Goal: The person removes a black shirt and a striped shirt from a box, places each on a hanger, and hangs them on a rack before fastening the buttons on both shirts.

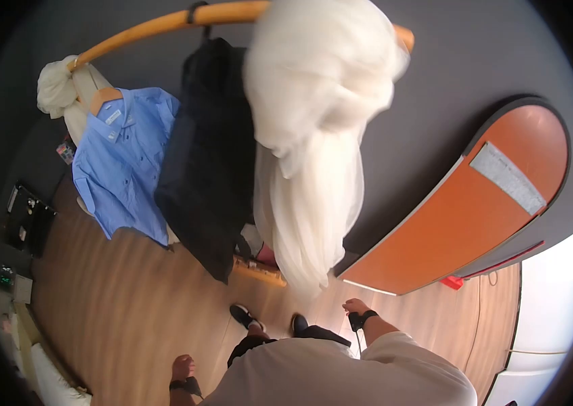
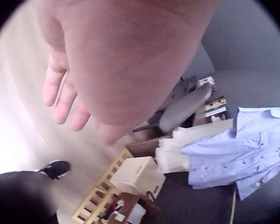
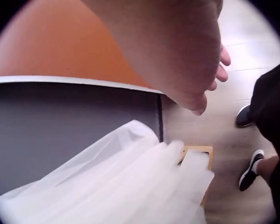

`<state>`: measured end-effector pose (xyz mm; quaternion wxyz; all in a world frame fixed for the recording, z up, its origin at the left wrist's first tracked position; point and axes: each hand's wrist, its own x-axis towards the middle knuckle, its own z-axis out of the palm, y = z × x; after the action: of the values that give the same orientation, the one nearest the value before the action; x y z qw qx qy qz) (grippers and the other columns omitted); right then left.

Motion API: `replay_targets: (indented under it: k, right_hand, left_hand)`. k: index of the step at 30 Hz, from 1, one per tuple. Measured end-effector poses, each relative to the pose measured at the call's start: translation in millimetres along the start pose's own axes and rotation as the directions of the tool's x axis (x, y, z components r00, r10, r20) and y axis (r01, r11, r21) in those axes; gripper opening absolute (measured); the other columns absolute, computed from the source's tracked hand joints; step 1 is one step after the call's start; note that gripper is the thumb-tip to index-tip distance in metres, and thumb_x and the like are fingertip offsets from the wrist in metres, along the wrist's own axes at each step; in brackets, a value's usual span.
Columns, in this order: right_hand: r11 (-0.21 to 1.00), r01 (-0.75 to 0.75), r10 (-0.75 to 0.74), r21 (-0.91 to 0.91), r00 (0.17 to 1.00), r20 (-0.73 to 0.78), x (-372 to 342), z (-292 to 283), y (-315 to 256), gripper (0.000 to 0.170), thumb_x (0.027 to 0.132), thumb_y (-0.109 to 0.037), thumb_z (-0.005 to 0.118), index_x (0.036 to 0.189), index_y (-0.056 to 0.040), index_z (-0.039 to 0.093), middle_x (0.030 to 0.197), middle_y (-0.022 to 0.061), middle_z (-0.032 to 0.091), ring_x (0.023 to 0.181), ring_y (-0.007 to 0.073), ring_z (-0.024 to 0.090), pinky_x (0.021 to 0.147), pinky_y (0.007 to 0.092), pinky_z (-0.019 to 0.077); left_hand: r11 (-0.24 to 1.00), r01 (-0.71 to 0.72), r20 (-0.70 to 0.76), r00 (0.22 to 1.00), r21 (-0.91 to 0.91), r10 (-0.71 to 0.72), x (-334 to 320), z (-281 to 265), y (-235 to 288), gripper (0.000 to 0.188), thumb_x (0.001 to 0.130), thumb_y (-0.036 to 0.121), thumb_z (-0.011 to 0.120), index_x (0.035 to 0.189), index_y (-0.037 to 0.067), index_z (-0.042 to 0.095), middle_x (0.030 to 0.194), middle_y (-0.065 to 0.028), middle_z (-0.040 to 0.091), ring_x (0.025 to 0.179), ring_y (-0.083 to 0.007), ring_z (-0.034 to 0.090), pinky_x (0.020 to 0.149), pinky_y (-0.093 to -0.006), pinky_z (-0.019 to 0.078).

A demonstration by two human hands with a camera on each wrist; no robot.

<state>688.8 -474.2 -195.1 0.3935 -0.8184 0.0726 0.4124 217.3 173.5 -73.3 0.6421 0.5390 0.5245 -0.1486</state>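
Cloth [image 1: 320,128], blurred, partly hides rail [image 1: 144,27]; left hand [image 1: 183,367], right hand [image 1: 355,306]: fingers loose, apart from cloth.

Orange panel [image 1: 428,223], round-topped, set before a dark grey wall [image 1: 435,74]; a pale grey strip [image 1: 508,177] crosses its upper part. Near the panel's lower right edge: a small red object [image 1: 452,282] by the wood-patterned floor [image 1: 479,298]. Well to the panel's left: a black unit [image 1: 31,220] bearing small items, too small to identify, and a pale box [image 1: 22,289].

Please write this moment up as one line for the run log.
Left hand: open, empty | right hand: open, empty | blue shirt: on hanger | cream cloth: hanging from wooden rail
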Motion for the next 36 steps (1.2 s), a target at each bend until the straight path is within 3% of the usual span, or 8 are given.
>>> replay_targets:
  k: [1, 7, 11, 17, 23, 28, 35, 36]
  right_hand:
    - [1.000, -0.019, 0.019, 0.010, 0.999, 0.045, -5, -2, 19, 0.030, 0.090, -0.028, 0.072, 0.094, 0.0008, 0.075, 0.083, 0.0099, 0.071, 0.072, 0.0206, 0.070, 0.066, 0.0351, 0.0589]
    - [0.680, 0.390, -0.200, -0.621, 0.913, 0.354, -15, 2, 95, 0.049, 0.091, -0.049, 0.054, 0.087, -0.0053, 0.077, 0.089, 0.0162, 0.076, 0.089, 0.0326, 0.073, 0.087, 0.0432, 0.0539]
    - [0.801, 0.243, -0.046, -0.547, 0.936, 0.348, -7, 16, 107, 0.045, 0.091, -0.047, 0.061, 0.089, -0.0061, 0.079, 0.088, 0.0152, 0.077, 0.086, 0.0324, 0.073, 0.084, 0.0442, 0.0556]
    - [0.892, 0.208, -0.067, -0.402, 0.939, 0.337, -3, 34, 11, 0.035, 0.082, -0.038, 0.071, 0.081, -0.0029, 0.073, 0.076, 0.0128, 0.072, 0.074, 0.0282, 0.070, 0.075, 0.0428, 0.0549]
    - [0.965, 0.081, 0.021, -0.248, 0.924, 0.382, 3, 85, -72, 0.037, 0.095, -0.020, 0.073, 0.121, 0.0054, 0.065, 0.090, 0.0121, 0.071, 0.074, 0.0222, 0.071, 0.068, 0.0348, 0.0600]
    - [0.973, -0.087, 0.168, -0.214, 0.903, 0.395, -24, 143, -158, 0.035, 0.098, -0.022, 0.071, 0.124, -0.0004, 0.064, 0.091, 0.0118, 0.071, 0.074, 0.0238, 0.072, 0.065, 0.0386, 0.0601]
    - [0.958, 0.046, 0.219, -0.284, 0.524, 0.823, -38, 317, -259, 0.015, 0.103, -0.019, 0.054, 0.088, -0.0165, 0.052, 0.074, 0.0015, 0.047, 0.065, 0.0158, 0.051, 0.055, 0.0307, 0.0433]
    - [0.930, 0.031, 0.278, -0.367, 0.593, 0.755, -68, 359, -282, 0.015, 0.103, -0.020, 0.053, 0.088, -0.0169, 0.053, 0.074, 0.0009, 0.047, 0.065, 0.0157, 0.050, 0.054, 0.0302, 0.0422]
  left_hand:
    - [0.912, 0.193, 0.164, 0.976, -0.362, -0.142, -24, 2, -7, 0.008, 0.100, 0.014, 0.063, 0.105, 0.008, 0.063, 0.072, 0.0008, 0.055, 0.058, -0.0091, 0.053, 0.049, -0.0246, 0.0415]
    - [0.974, 0.223, 0.053, 0.974, -0.048, -0.221, -155, 52, -67, 0.025, 0.104, 0.016, 0.059, 0.084, 0.016, 0.045, 0.069, 0.0028, 0.042, 0.056, -0.0093, 0.045, 0.048, -0.0286, 0.0359]
    - [0.967, -0.044, -0.023, 0.998, 0.250, 0.052, -201, 43, -175, 0.022, 0.103, 0.022, 0.062, 0.115, 0.004, 0.060, 0.091, -0.0129, 0.065, 0.071, -0.0228, 0.064, 0.058, -0.0384, 0.0523]
    - [0.803, 0.043, -0.132, 0.990, 0.595, 0.045, -252, 46, -267, 0.041, 0.096, 0.044, 0.061, 0.085, 0.004, 0.060, 0.093, -0.0175, 0.065, 0.098, -0.0368, 0.066, 0.085, -0.0479, 0.0505]
    - [0.620, -0.142, -0.101, 0.935, 0.772, 0.340, -266, 97, -357, 0.039, 0.095, 0.043, 0.062, 0.082, 0.006, 0.062, 0.086, -0.0147, 0.067, 0.094, -0.0360, 0.067, 0.085, -0.0476, 0.0527]
    - [0.981, 0.150, -0.332, 0.925, -0.121, -0.182, -263, 142, -423, 0.028, 0.096, 0.031, 0.060, 0.088, 0.005, 0.064, 0.087, -0.0158, 0.068, 0.087, -0.0329, 0.068, 0.077, -0.0453, 0.0555]
    - [0.581, -0.006, -0.285, 0.875, -0.814, -0.391, -272, 162, -560, 0.014, 0.098, 0.013, 0.058, 0.095, 0.002, 0.066, 0.090, -0.0174, 0.069, 0.077, -0.0287, 0.070, 0.065, -0.0422, 0.0595]
    - [0.502, -0.100, -0.308, 0.884, -0.859, -0.352, -275, 150, -583, 0.013, 0.098, 0.011, 0.057, 0.096, 0.002, 0.066, 0.090, -0.0176, 0.069, 0.075, -0.0281, 0.070, 0.064, -0.0417, 0.0601]
